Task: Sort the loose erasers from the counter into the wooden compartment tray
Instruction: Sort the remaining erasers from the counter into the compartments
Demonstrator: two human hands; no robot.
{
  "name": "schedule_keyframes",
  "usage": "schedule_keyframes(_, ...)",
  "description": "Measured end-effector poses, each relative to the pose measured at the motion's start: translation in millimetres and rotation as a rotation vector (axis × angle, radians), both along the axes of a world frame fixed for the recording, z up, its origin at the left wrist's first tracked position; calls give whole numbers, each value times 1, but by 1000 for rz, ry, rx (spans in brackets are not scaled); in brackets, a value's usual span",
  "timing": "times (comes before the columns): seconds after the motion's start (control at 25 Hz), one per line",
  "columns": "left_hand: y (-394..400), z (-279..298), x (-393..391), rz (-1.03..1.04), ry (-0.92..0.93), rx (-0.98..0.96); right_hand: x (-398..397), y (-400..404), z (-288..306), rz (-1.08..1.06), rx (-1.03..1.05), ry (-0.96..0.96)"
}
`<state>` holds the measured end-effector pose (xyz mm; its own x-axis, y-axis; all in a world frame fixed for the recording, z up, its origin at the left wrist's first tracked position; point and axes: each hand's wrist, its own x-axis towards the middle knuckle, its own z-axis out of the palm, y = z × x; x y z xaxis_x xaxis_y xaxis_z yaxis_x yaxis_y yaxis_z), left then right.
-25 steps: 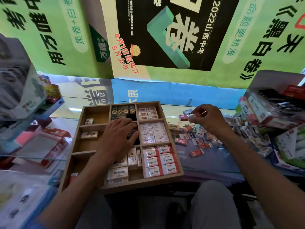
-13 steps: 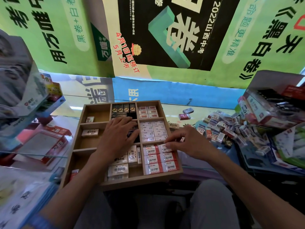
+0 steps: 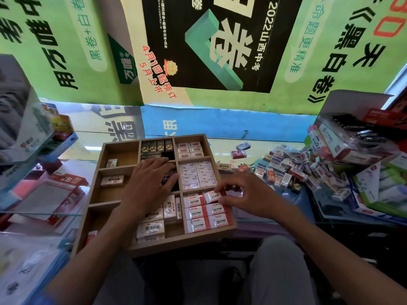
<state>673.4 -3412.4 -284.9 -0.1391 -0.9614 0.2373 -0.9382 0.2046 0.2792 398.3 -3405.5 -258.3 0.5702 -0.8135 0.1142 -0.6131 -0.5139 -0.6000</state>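
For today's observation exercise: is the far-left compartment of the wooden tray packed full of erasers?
No, the far-left compartment of the wooden compartment tray holds only one small white eraser on bare wood.

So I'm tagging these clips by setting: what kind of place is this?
Probably a stationery shop counter: a wooden compartment tray of boxed erasers, a heap of loose erasers on the glass counter, and exam-book posters behind.

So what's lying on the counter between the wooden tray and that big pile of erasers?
In the head view, between the wooden tray and the pile of erasers lie a beige eraser and a small red one.
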Motion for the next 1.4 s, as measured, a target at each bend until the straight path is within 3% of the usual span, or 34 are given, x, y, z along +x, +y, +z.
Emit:
schedule_keyframes(0.2, -1, -1, 0, 0, -7, 9, 0, -4, -7, -40, -2, 2)
schedule_keyframes(0.44, -1, 0, 0, 3, -3, 21, 2, -8, -3, 75, -56, 113)
schedule_keyframes(0.8, 0, 1, -1, 7, -13, 24, -4, -3, -26, -9, -82, -142)
schedule_keyframes(1.08, -2, 0, 0, 5, -25, 29, 4, -10, -21, 13, -197, -55)
schedule_keyframes(1.4, -2, -2, 1, -4, -30, 32, 0, -6, -27, -29, 3, -264)
